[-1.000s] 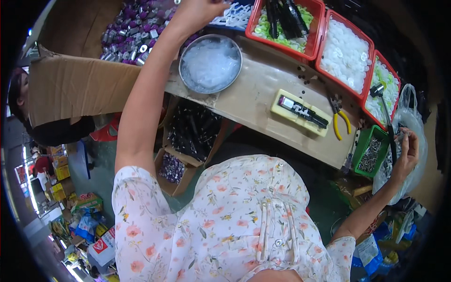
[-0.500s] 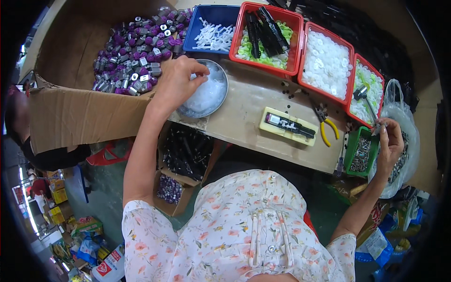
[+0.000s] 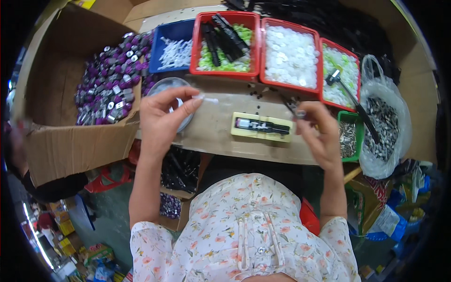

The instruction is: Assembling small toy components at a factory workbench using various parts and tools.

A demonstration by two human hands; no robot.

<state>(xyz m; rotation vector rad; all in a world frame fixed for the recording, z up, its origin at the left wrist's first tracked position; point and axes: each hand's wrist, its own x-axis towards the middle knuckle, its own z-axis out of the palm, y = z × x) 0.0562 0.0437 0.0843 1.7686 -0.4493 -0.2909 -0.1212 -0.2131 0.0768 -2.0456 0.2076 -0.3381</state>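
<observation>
My left hand (image 3: pixel 164 113) pinches a small white plastic stem (image 3: pixel 209 99) between thumb and fingertips, in front of the round bowl of whitish, grease-like stuff (image 3: pixel 162 85). Closed at the fingertips, my right hand (image 3: pixel 320 134) grips a small metal part (image 3: pixel 300 113) whose exact kind I cannot make out. Between the hands, a cream block (image 3: pixel 244 132) cradles a black assembly (image 3: pixel 272 127) with a silver and purple end. The pliers are mostly hidden behind my right hand.
Along the back stand a blue bin (image 3: pixel 152 63) of white stems and red bins (image 3: pixel 257 73) of white and green rings. Left is a carton (image 3: pixel 80 145) of purple-silver parts. A hammer (image 3: pixel 359 108) lies beside a green tray (image 3: pixel 359 141) of screws and a plastic bag (image 3: pixel 399 136) of metal pieces.
My left hand has come away from the bowl with a white stem. My right hand has moved left from the green tray to the block, holding a metal part. The view has shifted.
</observation>
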